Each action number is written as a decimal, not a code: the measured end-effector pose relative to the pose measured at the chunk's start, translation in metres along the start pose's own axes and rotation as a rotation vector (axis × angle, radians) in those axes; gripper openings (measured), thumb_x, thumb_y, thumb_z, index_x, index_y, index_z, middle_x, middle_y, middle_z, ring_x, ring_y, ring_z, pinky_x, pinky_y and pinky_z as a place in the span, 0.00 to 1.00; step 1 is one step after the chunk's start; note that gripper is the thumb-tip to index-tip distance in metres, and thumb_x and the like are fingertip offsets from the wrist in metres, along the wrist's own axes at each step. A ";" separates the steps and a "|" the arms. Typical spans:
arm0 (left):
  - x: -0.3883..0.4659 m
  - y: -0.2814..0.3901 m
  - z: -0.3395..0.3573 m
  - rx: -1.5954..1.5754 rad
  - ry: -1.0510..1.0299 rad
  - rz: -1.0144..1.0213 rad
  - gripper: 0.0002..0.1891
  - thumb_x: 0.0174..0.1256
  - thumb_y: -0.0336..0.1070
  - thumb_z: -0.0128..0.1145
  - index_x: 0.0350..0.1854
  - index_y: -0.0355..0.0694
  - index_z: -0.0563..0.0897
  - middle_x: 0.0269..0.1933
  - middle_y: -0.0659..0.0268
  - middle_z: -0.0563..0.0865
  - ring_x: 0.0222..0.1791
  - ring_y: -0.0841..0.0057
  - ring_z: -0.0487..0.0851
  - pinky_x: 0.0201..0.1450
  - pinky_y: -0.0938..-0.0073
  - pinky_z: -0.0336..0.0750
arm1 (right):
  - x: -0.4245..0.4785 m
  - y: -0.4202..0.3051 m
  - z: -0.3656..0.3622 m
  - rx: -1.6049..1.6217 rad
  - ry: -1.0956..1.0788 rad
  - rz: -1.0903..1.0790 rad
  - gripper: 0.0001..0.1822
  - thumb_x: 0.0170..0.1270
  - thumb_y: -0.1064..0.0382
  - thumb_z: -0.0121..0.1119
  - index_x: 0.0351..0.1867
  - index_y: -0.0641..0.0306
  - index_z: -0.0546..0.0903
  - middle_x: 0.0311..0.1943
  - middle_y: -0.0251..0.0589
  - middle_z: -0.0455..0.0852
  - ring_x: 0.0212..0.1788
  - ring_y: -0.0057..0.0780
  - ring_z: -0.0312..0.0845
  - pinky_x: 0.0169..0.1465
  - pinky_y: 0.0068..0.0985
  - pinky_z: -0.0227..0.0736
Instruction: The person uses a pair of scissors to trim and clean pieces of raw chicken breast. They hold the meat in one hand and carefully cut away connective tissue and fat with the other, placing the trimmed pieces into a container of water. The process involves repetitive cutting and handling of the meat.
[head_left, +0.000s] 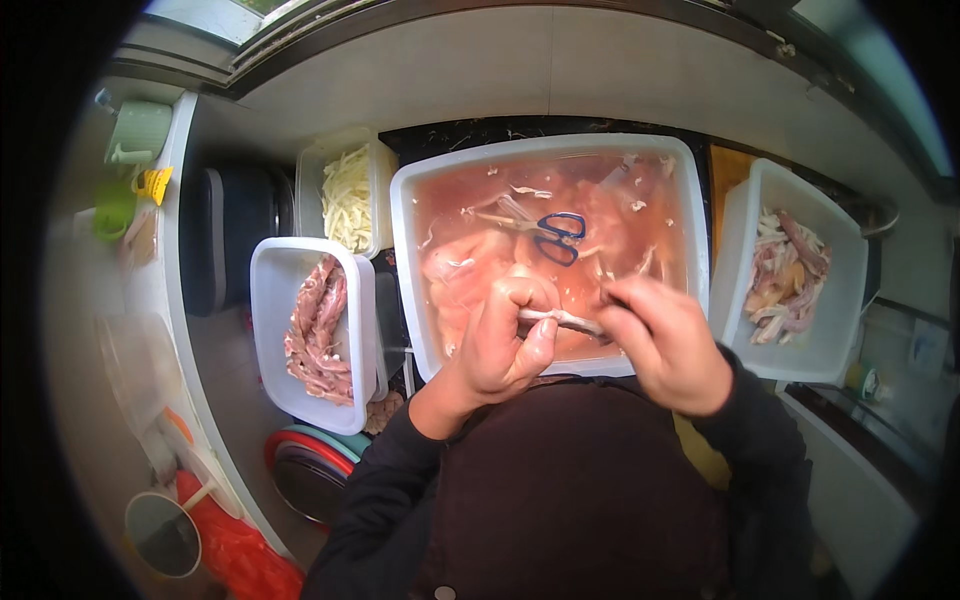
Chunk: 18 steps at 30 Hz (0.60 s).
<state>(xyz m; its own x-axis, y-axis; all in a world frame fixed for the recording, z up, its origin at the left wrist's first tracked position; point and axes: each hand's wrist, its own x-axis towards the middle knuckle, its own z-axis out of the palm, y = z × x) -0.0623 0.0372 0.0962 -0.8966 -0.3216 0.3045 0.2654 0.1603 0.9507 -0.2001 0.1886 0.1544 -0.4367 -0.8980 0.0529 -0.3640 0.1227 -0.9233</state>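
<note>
My left hand (514, 330) grips one end of a thin, pale strip of raw meat (562, 320) between thumb and curled fingers. At the strip's other, darker end, the fingers of my right hand (652, 330) close on it. Both hands are above the near side of a large white plastic tub (700, 225) filled with pinkish liquid and raw meat (465, 259). Scissors with dark blue handles (559, 240) lie in the tub beyond my hands, blades pointing left. White scraps float around them. My fingers hide part of the strip.
To the left, a white tub (365, 322) holds long pieces of reddish meat (319, 337); behind it, a clear container (384, 202) holds pale shreds (347, 196). At the right, another white tub (847, 300) contains meat trimmings (791, 281). Round lids (307, 480) stand at the lower left.
</note>
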 end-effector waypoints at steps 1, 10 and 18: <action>-0.001 -0.001 0.000 -0.002 0.021 0.014 0.09 0.67 0.24 0.52 0.44 0.37 0.67 0.39 0.60 0.77 0.30 0.81 0.71 0.33 0.79 0.69 | -0.007 -0.006 0.000 -0.062 0.016 -0.040 0.09 0.67 0.68 0.61 0.45 0.69 0.80 0.31 0.48 0.84 0.32 0.45 0.83 0.35 0.31 0.76; -0.003 -0.004 0.007 0.009 0.112 0.134 0.12 0.65 0.20 0.52 0.47 0.36 0.66 0.42 0.55 0.77 0.31 0.82 0.74 0.34 0.79 0.72 | -0.013 -0.019 0.027 0.041 -0.005 0.085 0.05 0.69 0.70 0.55 0.43 0.68 0.74 0.26 0.53 0.80 0.28 0.54 0.80 0.28 0.40 0.71; 0.001 0.004 0.005 0.093 0.080 0.173 0.13 0.66 0.20 0.53 0.48 0.35 0.66 0.45 0.52 0.77 0.30 0.82 0.78 0.32 0.81 0.75 | -0.014 -0.015 0.029 0.034 0.002 0.049 0.06 0.68 0.71 0.56 0.44 0.68 0.74 0.27 0.53 0.81 0.28 0.53 0.81 0.29 0.39 0.72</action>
<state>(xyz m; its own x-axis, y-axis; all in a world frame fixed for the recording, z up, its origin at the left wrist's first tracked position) -0.0640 0.0421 0.1003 -0.8083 -0.3542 0.4702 0.3762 0.3036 0.8754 -0.1647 0.1870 0.1569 -0.4554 -0.8902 0.0079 -0.3135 0.1521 -0.9373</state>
